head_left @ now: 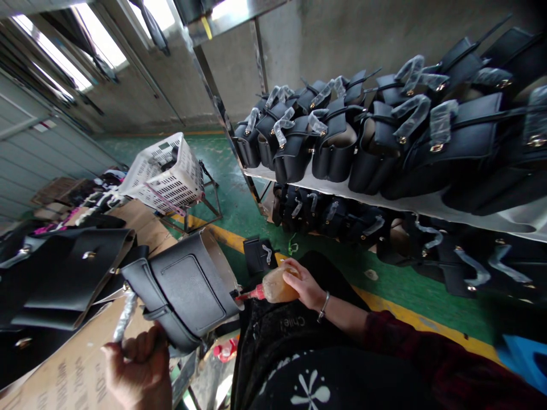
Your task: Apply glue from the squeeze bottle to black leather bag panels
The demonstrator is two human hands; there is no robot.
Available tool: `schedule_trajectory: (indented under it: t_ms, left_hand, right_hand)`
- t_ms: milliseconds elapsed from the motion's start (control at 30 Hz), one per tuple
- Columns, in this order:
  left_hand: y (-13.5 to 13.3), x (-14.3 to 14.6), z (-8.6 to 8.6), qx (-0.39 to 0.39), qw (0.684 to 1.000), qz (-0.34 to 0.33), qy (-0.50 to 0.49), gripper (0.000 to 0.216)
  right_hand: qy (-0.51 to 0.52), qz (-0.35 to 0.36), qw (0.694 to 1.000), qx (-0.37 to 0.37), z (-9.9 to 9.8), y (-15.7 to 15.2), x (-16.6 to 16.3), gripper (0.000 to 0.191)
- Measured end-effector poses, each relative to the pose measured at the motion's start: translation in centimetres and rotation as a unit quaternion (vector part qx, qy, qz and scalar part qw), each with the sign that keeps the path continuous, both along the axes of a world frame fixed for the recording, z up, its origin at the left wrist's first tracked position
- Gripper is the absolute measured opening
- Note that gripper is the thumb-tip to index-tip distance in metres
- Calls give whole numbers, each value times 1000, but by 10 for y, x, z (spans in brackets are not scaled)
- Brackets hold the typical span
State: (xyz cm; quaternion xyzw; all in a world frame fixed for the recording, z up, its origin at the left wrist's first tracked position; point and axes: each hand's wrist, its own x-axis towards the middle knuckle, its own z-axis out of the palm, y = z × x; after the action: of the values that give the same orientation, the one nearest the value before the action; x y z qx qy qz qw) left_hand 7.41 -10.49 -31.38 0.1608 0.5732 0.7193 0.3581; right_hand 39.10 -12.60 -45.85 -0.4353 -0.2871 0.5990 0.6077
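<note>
A black handbag (188,287) sits tilted above the person's lap, its open mouth facing up and to the right. The left hand (139,364) has its fingers clenched on the bag's lower edge. The right hand (305,282) has its fingers wrapped around a glue bottle (277,286), which lies almost level, red nozzle pointing left at the bag's rim. The dark garment (299,353) reads "Chiel".

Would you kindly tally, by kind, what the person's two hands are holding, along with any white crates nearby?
black bag: 1, gripped by the left hand
squeeze bottle: 1, red nozzle, in the right hand
white crate: 1, on a metal stand
Total: 3
</note>
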Motion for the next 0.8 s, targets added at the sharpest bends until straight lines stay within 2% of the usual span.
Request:
schedule_trajectory:
  t_ms: [200, 400, 533, 700, 800]
  left_hand:
    - [-1, -2, -2, 5, 1000, -7, 17, 57]
    - [-3, -4, -3, 12, 1000, -5, 21, 57]
    - [-3, -3, -3, 10, 1000, -12, 12, 54]
    - [-2, -5, -4, 9, 1000, -6, 8, 56]
    - [-2, -6, -4, 10, 1000, -5, 5, 55]
  right_hand:
    - [-13, -31, 999, -8, -1, 4, -1, 46]
    - [-20, -4, 1000, 15, 0, 3, 1, 43]
    - [-21, -29, 999, -4, 5, 3, 3, 44]
    - [-43, -6, 999, 17, 8, 3, 4, 42]
    - [-33, -27, 999, 3, 7, 4, 3, 41]
